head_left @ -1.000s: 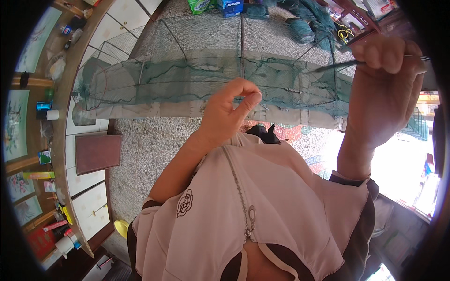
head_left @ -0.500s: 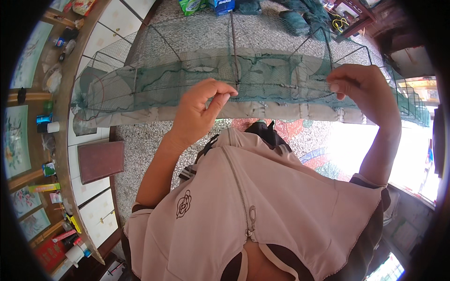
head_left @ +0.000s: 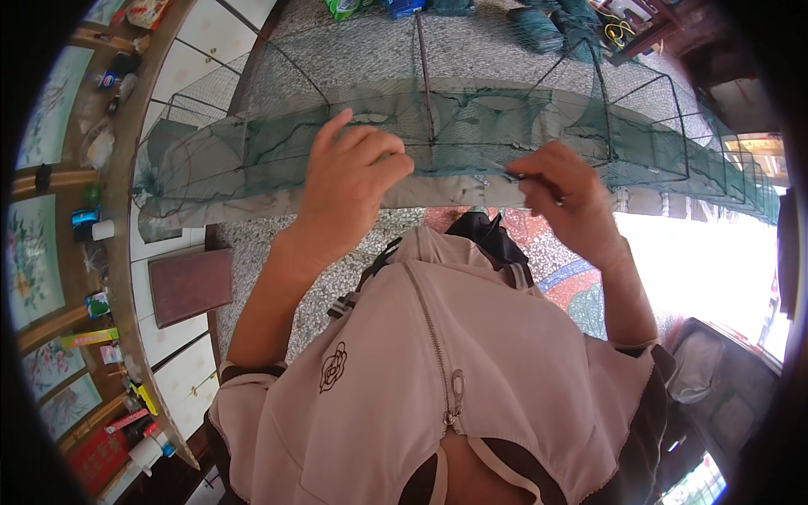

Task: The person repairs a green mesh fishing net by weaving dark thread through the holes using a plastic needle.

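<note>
The fingers (head_left: 370, 145) of your left hand (head_left: 337, 189) are drawn into a narrow pinch at thumb and forefinger, the outer ones fanned upward more than half a second ago; whether anything thin sits in that pinch is too small to tell. Your right hand (head_left: 576, 198) has swung inward since then, so the two hands are nearer each other, and its bent fingers grip a slim dark tool (head_left: 510, 176) whose end just shows at the tips. Closest to you hangs your smooth beige top (head_left: 379, 404), with a metal-toothed zip and a dark outlined rose. Just beyond your hands the green net (head_left: 278, 151) stretches from side to side, a long, see-through form of fine mesh on thin dark rods; a flat grey-beige band (head_left: 404, 198) shows along its near edge. Below lies the speckled, pebbly floor (head_left: 261, 261). Off to your left stand smooth white cupboard doors (head_left: 181, 370); farther away, near a looped yellow cord (head_left: 619, 34), dark green netting (head_left: 576, 38) lies in a soft, crumpled heap.
</note>
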A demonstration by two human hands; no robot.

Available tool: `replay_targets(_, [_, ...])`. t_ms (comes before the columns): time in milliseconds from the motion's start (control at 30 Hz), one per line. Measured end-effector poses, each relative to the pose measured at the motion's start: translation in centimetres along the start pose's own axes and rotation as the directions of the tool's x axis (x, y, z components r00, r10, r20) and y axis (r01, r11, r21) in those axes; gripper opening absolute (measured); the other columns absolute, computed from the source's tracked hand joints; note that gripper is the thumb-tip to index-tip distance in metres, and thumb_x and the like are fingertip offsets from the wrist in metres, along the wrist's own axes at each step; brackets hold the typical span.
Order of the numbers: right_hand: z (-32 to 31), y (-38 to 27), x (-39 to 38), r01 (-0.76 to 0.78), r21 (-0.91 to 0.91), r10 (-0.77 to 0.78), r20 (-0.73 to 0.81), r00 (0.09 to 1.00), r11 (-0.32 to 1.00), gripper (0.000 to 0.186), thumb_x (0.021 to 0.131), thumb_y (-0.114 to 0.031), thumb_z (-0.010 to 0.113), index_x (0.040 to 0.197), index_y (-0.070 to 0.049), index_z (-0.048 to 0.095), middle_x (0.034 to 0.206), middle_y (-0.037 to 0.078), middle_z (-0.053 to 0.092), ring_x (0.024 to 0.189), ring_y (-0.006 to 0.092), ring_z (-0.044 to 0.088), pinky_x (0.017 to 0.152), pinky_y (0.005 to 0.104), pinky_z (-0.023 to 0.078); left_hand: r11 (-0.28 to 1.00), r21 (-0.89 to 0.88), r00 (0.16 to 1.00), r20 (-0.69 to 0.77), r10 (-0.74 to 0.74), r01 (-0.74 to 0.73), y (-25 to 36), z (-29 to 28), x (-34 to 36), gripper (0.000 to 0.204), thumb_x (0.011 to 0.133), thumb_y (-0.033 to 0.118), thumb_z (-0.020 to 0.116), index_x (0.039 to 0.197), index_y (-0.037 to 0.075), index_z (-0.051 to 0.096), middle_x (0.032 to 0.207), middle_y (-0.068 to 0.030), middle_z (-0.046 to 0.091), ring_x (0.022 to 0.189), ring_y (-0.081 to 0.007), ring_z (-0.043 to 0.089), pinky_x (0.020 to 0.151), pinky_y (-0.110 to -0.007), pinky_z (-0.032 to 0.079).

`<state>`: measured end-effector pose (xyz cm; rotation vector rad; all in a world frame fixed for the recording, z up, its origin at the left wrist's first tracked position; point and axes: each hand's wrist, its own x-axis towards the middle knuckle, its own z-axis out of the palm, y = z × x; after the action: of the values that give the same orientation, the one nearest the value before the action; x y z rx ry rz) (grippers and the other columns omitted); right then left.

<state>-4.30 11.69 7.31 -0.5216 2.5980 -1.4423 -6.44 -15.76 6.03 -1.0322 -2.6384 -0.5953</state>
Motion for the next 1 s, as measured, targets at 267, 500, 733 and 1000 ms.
replay_targets(267, [4.5,2.1,0.6,0.078,-0.059,-0.085,-0.124,0.989,0.995,0.018,0.079,0.006,0.057,0.094,-0.003,0.063,0.083,0.012,0.054,0.069,0.0283,0.058,0.058,0.0341,0.046,0.997,0.003,0.995,0.068,-0.074,0.074,-0.6,0.2,0.5,0.013,0.075,-0.001,0.059,0.083,0.010,0.062,0.110,-0.0038,0.056,0.099,-0.0230,0.055,0.106,-0.049,0.026])
replay_targets(500, [6.5,2.4,0.9,0.087,-0.085,-0.106,-0.248,0.963,0.993,0.018,0.079,0.006,0.056,0.094,-0.002,0.062,0.082,0.013,0.054,0.069,0.0304,0.058,0.058,0.0350,0.046,0.960,-0.216,0.979,0.142,-0.149,0.177,-2.3,1.4,0.1,0.006,0.083,0.003,0.058,0.085,0.008,0.062,0.112,-0.0061,0.056,0.093,-0.0245,0.055,0.102,-0.042,0.033])
replay_targets(733, [7.2,2.9,0.9,0.073,-0.046,-0.083,-0.276,0.957,0.996,0.017,0.078,0.006,0.057,0.092,-0.003,0.062,0.081,0.013,0.055,0.068,0.0302,0.058,0.059,0.0357,0.046,0.908,-0.340,0.969,0.131,-0.210,0.243,-2.3,2.2,0.0,0.006,0.082,0.002,0.058,0.085,0.006,0.062,0.114,-0.0067,0.057,0.095,-0.0238,0.056,0.085,-0.035,0.042])
replay_targets(1000, [10.9,3.9,3.8,0.172,0.078,-0.127,-0.400,0.908,0.982,0.017,0.075,0.009,0.059,0.085,-0.004,0.058,0.079,0.012,0.055,0.067,0.0298,0.058,0.058,0.0348,0.046,0.868,-0.418,0.962,0.059,-0.268,0.268,-2.0,3.8,0.1,0.007,0.078,0.000,0.062,0.084,0.004,0.064,0.103,-0.0090,0.064,0.102,-0.0248,0.058,0.088,-0.034,0.042])
